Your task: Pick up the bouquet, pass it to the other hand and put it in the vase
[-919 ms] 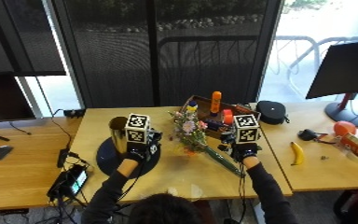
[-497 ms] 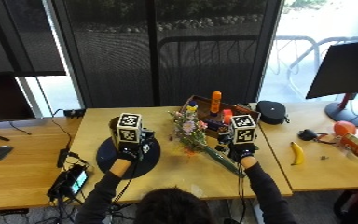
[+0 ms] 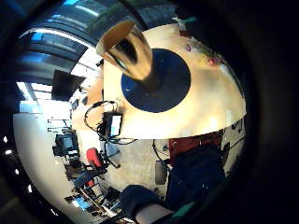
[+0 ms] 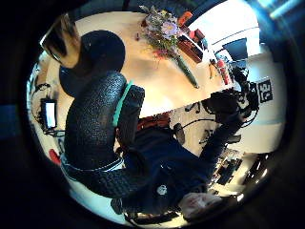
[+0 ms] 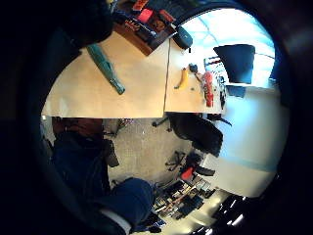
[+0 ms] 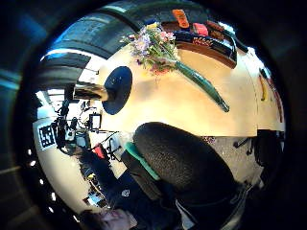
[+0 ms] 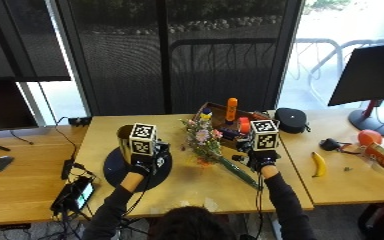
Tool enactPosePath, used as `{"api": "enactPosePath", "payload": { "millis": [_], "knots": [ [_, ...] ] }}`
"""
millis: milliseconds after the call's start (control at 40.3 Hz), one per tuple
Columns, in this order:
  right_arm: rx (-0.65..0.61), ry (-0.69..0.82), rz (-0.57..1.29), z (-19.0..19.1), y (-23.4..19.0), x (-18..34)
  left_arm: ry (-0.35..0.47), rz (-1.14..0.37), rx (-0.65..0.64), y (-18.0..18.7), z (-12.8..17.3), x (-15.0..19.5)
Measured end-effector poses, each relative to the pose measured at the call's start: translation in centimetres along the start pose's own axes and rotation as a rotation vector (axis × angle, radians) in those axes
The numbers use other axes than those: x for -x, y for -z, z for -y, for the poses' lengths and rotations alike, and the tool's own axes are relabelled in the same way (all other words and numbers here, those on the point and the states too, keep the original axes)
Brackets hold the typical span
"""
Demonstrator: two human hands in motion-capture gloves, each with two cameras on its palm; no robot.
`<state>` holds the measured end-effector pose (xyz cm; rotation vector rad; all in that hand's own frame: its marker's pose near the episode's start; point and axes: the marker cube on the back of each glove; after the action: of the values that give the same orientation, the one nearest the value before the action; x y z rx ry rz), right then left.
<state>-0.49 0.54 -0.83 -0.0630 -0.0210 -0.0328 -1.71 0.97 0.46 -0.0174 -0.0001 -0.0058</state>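
The bouquet [image 7: 203, 140] lies on the wooden table with its pink and purple flowers towards the window and its green wrapped stems [image 7: 240, 173] pointing at the front edge. A golden vase [image 7: 123, 141] stands upright on a dark round mat [image 7: 117, 173]. My left hand [image 7: 141, 164] hovers over the mat just beside the vase and holds nothing. My right hand [image 7: 260, 160] hovers beside the stems, also holding nothing. The right thumb side palm view shows the bouquet [image 6: 153, 48] lying free on the table. In the left little finger side palm view, the vase [image 3: 128, 51] is close.
A wooden tray [image 7: 208, 111] with an orange bottle [image 7: 232, 110] sits behind the bouquet. To the right lie a black round case [image 7: 290, 120], a banana [image 7: 319, 164] and red items [image 7: 378, 150]. A phone on a stand [image 7: 75, 195] sits at the table's left front corner.
Both hands stay almost where they were, on either side of the bouquet. The left hand has drifted slightly towards the vase. The bouquet has not moved.
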Motion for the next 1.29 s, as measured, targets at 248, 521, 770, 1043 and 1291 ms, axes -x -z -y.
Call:
{"api": "enactPosePath", "payload": {
  "millis": [248,521,770,1043,1291],
  "knots": [
    [-0.044,-0.028,0.046,0.6,1.3,-0.6,0.02,0.041,-0.016,1.8,-0.7,1.0],
    [-0.02,-0.173,0.127,2.5,1.4,-2.6,0.021,0.053,-0.005,2.4,-1.2,1.0],
    [0.035,-0.317,0.239,5.8,-0.3,-4.1,-0.008,0.041,-0.024,1.9,-0.9,0.5],
    [0.109,-0.397,0.266,8.9,-5.3,-4.8,-0.018,0.037,-0.006,1.0,-0.7,0.2],
    [0.279,-0.416,0.293,11.2,-12.6,-5.3,-0.018,0.027,0.005,0.3,-0.5,0.2]
  ]
}}
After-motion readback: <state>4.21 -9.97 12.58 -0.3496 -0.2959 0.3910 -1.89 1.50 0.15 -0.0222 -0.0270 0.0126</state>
